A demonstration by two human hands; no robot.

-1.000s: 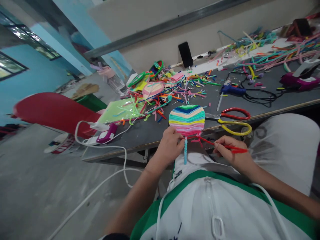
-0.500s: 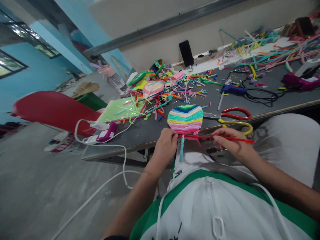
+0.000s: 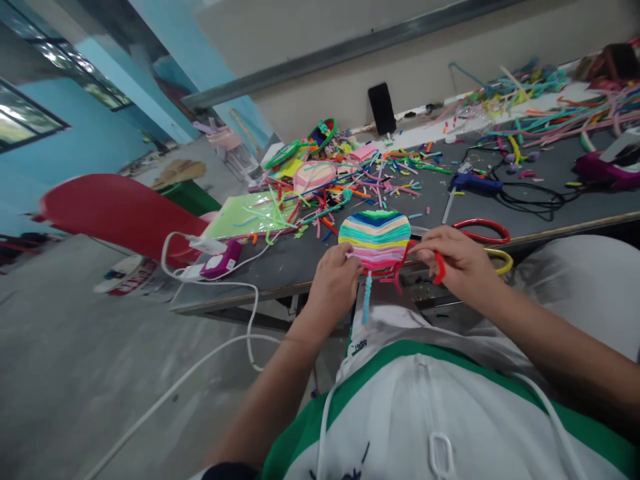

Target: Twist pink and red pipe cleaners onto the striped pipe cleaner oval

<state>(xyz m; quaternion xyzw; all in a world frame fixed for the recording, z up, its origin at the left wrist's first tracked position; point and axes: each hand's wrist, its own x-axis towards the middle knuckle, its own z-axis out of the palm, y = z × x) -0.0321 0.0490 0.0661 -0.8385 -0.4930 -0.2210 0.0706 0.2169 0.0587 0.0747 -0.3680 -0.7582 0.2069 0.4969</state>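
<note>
A rounded craft piece (image 3: 375, 235) striped with rows of coloured pipe cleaners lies at the table's front edge. A twisted light blue stem (image 3: 367, 300) hangs from its lower side, with a pink bit beside it. My left hand (image 3: 334, 279) grips the piece's lower left edge, fingertips closed on it. In my right hand (image 3: 453, 260) a red pipe cleaner (image 3: 439, 268) is pinched; it runs along the piece's bottom rim and bends up at the right side. Scissors with red and yellow handles (image 3: 483, 231) lie just behind my right hand, their blades partly hidden.
Loose pipe cleaner scraps (image 3: 390, 173) cover the table's middle. A blue glue gun (image 3: 475, 182) with a black cord lies at the right. A phone (image 3: 381, 109) leans on the wall. At the left are a purple power strip (image 3: 221, 260), a white cable and a red chair (image 3: 115, 213).
My right hand has moved up and slightly right, bending the red pipe cleaner around the piece's lower right edge. It stretched straight out before. The view has shifted slightly.
</note>
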